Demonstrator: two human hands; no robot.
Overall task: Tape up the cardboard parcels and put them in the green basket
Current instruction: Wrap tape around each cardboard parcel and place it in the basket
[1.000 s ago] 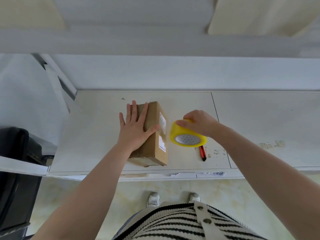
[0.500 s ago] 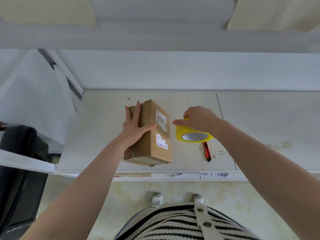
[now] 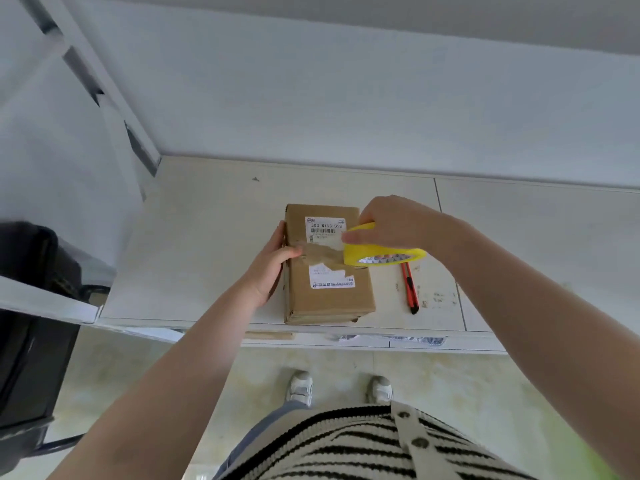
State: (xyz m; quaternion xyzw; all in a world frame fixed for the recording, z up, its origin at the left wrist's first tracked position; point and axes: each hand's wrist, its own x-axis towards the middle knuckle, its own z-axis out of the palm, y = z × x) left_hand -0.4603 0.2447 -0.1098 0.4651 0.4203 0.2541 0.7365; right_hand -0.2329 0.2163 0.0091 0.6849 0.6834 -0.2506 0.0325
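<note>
Gripping the cardboard parcel [image 3: 329, 292] on the counter [image 3: 194, 237], the left hand [image 3: 273, 265] steadies it; the right hand [image 3: 391, 220] clutches a yellow tape roll [image 3: 381, 252] beside a red cutter [image 3: 410, 287]

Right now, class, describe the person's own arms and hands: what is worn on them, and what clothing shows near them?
Both forearms are bare, with no sleeves in view. The left hand and the right hand wear no gloves; no rings, watch or bracelets show. Below the arms, a black-and-white striped knit top with a buttoned placket shows.
</note>
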